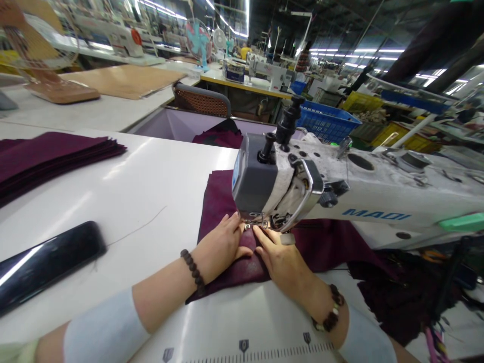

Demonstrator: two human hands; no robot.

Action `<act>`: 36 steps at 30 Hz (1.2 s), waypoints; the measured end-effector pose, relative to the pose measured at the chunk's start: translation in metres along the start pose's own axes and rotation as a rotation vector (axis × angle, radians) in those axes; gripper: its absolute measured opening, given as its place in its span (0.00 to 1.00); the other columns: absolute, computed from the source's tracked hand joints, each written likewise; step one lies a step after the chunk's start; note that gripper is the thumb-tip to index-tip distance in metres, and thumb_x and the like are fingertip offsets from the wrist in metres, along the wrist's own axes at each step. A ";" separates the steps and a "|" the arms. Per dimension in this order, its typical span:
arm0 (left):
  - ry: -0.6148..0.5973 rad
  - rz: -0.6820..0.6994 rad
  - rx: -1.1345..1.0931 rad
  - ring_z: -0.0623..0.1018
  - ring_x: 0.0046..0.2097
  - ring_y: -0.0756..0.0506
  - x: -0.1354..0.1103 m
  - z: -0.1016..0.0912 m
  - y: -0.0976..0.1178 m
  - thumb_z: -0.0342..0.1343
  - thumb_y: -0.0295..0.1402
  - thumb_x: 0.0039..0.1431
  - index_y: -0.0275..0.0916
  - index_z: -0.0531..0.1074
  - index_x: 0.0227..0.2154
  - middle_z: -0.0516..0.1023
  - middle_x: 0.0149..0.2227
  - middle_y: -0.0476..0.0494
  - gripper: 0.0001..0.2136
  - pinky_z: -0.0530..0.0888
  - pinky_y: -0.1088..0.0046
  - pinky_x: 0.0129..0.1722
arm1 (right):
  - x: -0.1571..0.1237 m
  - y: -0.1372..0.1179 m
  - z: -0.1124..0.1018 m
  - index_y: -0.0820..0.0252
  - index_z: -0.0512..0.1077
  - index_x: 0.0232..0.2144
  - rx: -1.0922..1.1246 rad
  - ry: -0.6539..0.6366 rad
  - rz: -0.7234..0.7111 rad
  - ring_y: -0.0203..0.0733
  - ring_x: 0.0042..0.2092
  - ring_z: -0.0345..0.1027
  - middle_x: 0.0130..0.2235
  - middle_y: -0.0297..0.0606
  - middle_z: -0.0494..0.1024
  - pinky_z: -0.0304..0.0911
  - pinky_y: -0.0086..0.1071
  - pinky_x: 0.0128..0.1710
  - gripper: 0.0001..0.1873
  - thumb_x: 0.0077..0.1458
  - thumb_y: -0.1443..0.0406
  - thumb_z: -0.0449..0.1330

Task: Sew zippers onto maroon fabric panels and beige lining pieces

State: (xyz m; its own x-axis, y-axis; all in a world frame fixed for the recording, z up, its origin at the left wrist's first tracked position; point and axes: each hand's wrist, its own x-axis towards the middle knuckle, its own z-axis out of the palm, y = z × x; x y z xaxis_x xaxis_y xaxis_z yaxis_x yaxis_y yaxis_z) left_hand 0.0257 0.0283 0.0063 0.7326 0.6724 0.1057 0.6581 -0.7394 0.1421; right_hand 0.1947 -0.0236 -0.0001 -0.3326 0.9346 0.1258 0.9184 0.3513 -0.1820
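A piece of dark maroon fabric (223,201) lies on the white table (159,181) under the head of a white sewing machine (287,181). My left hand (221,244) rests flat on the fabric just left of the presser foot, fingers stretched toward the needle. My right hand (282,259) lies flat on the fabric to the right, its fingertips close to the foot (255,222). Both wrists wear dark bead bracelets. The needle itself is hidden by the machine head.
A stack of maroon fabric pieces (49,156) sits at the table's far left. A black phone (41,264) lies near my left forearm. More maroon cloth hangs off the right edge (381,287). Blue and yellow crates (328,121), fans and other machines stand behind.
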 end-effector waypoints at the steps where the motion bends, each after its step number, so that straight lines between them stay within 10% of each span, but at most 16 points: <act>1: 0.000 -0.001 -0.002 0.63 0.57 0.35 0.000 0.000 0.000 0.56 0.45 0.52 0.22 0.64 0.49 0.66 0.52 0.26 0.30 0.62 0.58 0.56 | 0.000 0.000 0.000 0.63 0.60 0.55 -0.007 0.004 0.003 0.49 0.49 0.64 0.52 0.47 0.68 0.60 0.47 0.50 0.22 0.58 0.67 0.49; 21: 0.021 0.014 -0.022 0.65 0.55 0.37 0.001 -0.001 -0.003 0.55 0.42 0.54 0.24 0.67 0.46 0.67 0.51 0.26 0.25 0.63 0.59 0.55 | 0.001 0.006 -0.006 0.67 0.67 0.47 -0.113 0.050 0.086 0.53 0.52 0.60 0.47 0.52 0.71 0.44 0.57 0.55 0.19 0.57 0.59 0.52; 24: 0.003 0.057 -0.033 0.64 0.56 0.37 0.002 -0.002 -0.013 0.55 0.42 0.55 0.25 0.67 0.46 0.67 0.51 0.27 0.24 0.61 0.58 0.56 | -0.003 0.014 -0.024 0.65 0.68 0.45 -0.168 -0.041 0.121 0.56 0.53 0.58 0.48 0.52 0.69 0.44 0.61 0.53 0.21 0.56 0.56 0.54; 32: -0.015 0.126 -0.034 0.70 0.51 0.40 -0.006 -0.019 -0.021 0.49 0.28 0.60 0.32 0.71 0.42 0.72 0.48 0.36 0.10 0.64 0.61 0.54 | -0.016 -0.002 -0.094 0.60 0.72 0.43 0.045 -0.533 -0.159 0.41 0.37 0.71 0.37 0.40 0.77 0.64 0.31 0.38 0.13 0.56 0.68 0.53; 36: -0.005 0.072 -0.022 0.73 0.46 0.39 -0.016 -0.017 0.008 0.54 0.36 0.58 0.28 0.70 0.42 0.72 0.45 0.32 0.15 0.70 0.63 0.48 | -0.012 0.000 -0.071 0.59 0.70 0.46 0.019 -0.297 -0.171 0.43 0.47 0.67 0.45 0.40 0.74 0.54 0.41 0.53 0.16 0.59 0.70 0.48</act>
State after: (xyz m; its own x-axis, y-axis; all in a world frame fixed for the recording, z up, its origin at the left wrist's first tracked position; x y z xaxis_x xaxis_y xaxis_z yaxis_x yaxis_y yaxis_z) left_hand 0.0164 0.0120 0.0230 0.7791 0.6170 0.1111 0.5995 -0.7850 0.1558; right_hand 0.2136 -0.0390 0.0678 -0.5319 0.8363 -0.1327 0.8406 0.5027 -0.2015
